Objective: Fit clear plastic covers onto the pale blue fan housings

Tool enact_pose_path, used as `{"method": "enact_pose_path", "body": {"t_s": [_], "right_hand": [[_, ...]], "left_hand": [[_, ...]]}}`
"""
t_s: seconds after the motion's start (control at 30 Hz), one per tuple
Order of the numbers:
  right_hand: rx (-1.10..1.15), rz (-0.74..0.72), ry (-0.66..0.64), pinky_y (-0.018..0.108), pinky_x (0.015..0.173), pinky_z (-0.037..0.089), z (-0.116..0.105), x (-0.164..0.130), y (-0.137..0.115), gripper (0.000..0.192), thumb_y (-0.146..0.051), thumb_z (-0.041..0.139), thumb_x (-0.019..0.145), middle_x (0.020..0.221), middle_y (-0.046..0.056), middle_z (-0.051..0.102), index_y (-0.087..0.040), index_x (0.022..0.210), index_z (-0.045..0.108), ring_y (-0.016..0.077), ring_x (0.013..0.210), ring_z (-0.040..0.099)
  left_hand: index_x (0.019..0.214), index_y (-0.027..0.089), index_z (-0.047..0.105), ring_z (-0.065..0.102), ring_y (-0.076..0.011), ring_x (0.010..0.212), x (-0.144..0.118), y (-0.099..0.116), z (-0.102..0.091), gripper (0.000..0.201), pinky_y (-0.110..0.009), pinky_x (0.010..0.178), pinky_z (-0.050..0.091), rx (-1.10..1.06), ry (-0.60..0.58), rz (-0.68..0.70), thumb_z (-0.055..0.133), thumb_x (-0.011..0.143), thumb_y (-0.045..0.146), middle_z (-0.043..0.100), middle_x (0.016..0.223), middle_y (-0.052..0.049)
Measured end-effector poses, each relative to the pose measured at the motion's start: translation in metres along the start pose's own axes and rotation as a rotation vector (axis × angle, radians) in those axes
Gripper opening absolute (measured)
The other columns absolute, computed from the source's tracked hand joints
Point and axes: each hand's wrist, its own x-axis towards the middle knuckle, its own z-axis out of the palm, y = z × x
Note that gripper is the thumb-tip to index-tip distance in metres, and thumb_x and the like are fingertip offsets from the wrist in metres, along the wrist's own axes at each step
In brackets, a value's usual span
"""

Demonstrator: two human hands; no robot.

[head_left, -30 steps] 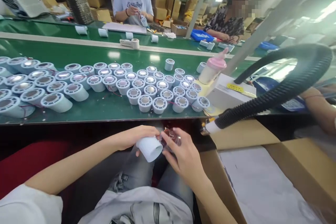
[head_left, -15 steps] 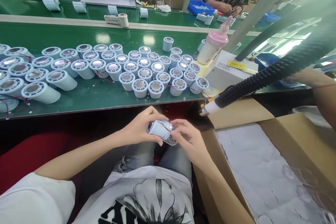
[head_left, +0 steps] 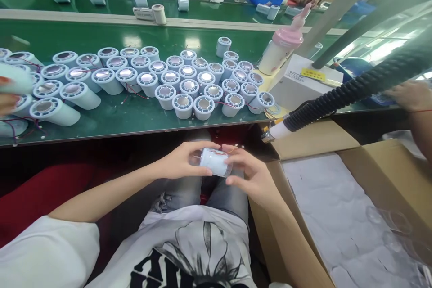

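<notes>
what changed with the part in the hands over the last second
The white cylinder was turned from open end facing the camera to lying sideways between the left hand and right hand. Both hands kept hold above the lap; the cylinders on the green table stayed put.

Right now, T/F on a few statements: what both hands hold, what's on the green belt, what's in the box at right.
1. Both hands hold one white cylinder over the lap: left hand, right hand. True.
2. The green belt carries only two white cylinders. False: dozens stand or lie there in a cluster.
3. A pink-capped bottle stands on the belt. True.
4. The cardboard box at right is packed with cylinders. False: white sheets line it, and no cylinders show.
5. The black corrugated hose lies coiled on the lap. False: it hangs above the box.
</notes>
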Motion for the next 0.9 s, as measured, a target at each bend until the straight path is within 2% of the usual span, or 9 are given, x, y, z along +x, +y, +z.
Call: {"method": "enact_pose_path", "body": {"t_s": [0.07, 0.17, 0.23, 0.37, 0.5, 0.7, 0.9], "right_hand": [[-0.217, -0.132, -0.036, 0.041, 0.101, 0.046, 0.0, -0.005, 0.001, 0.036, -0.02, 0.078, 0.071, 0.131, 0.008, 0.058, -0.027, 0.106, 0.068, 0.0263, 0.123, 0.052], [-0.299, -0.204, -0.044, 0.042, 0.103, 0.045, 0.0, -0.011, 0.002, 0.04, -0.018, 0.074, 0.076, 0.131, 0.008, 0.058, -0.028, 0.113, 0.062, 0.025, 0.122, 0.054], [-0.212, -0.159, -0.063, 0.04, 0.098, 0.05, -0.001, -0.013, 0.002, 0.041, -0.021, 0.075, 0.076, 0.129, 0.008, 0.059, -0.027, 0.113, 0.059, 0.0253, 0.12, 0.055], [-0.068, -0.028, -0.076, 0.039, 0.091, 0.055, -0.001, -0.013, -0.002, 0.042, -0.026, 0.079, 0.073, 0.123, 0.008, 0.062, -0.025, 0.11, 0.058, 0.0256, 0.113, 0.06], [0.02, 0.037, -0.081, 0.04, 0.088, 0.057, 0.001, -0.012, -0.005, 0.043, -0.029, 0.08, 0.072, 0.117, 0.007, 0.064, -0.025, 0.108, 0.058, 0.0249, 0.106, 0.062], [0.134, 0.14, -0.087, 0.033, 0.081, 0.057, 0.002, -0.012, -0.006, 0.042, -0.029, 0.079, 0.072, 0.107, 0.005, 0.066, -0.025, 0.108, 0.058, 0.0202, 0.097, 0.064], [0.263, 0.262, -0.077, 0.028, 0.071, 0.056, 0.004, -0.012, -0.002, 0.043, -0.036, 0.077, 0.072, 0.101, 0.005, 0.066, -0.023, 0.107, 0.056, 0.0176, 0.085, 0.064]], "left_hand": [[0.125, 0.019, 0.055, 0.061, -0.0204, 0.104, -0.002, -0.001, 0.001, 0.056, -0.032, 0.086, 0.053, -0.142, 0.025, -0.039, 0.074, 0.073, 0.027, 0.058, 0.126, -0.011], [0.13, 0.022, 0.052, 0.062, -0.0202, 0.097, -0.005, -0.002, 0.0, 0.057, -0.028, 0.071, 0.055, -0.251, -0.034, -0.078, 0.07, 0.077, 0.031, 0.058, 0.124, -0.012], [0.134, 0.026, 0.049, 0.062, -0.0204, 0.098, -0.007, -0.001, -0.002, 0.061, -0.028, 0.074, 0.055, -0.21, -0.086, -0.053, 0.072, 0.077, 0.03, 0.057, 0.128, -0.011], [0.134, 0.028, 0.051, 0.059, -0.0227, 0.112, -0.011, 0.005, -0.004, 0.07, -0.032, 0.092, 0.05, -0.03, -0.107, 0.054, 0.078, 0.069, 0.022, 0.053, 0.136, -0.01], [0.135, 0.027, 0.05, 0.057, -0.0268, 0.118, -0.014, 0.009, -0.003, 0.075, -0.037, 0.095, 0.049, 0.086, -0.084, 0.115, 0.08, 0.067, 0.023, 0.052, 0.137, -0.013], [0.137, 0.026, 0.048, 0.049, -0.0263, 0.128, -0.016, 0.01, -0.004, 0.073, -0.037, 0.1, 0.046, 0.173, -0.099, 0.161, 0.078, 0.07, 0.024, 0.049, 0.141, -0.012], [0.136, 0.027, 0.048, 0.047, -0.0253, 0.13, -0.017, 0.009, -0.006, 0.073, -0.036, 0.104, 0.043, 0.239, -0.101, 0.196, 0.078, 0.07, 0.024, 0.049, 0.14, -0.011]]}}
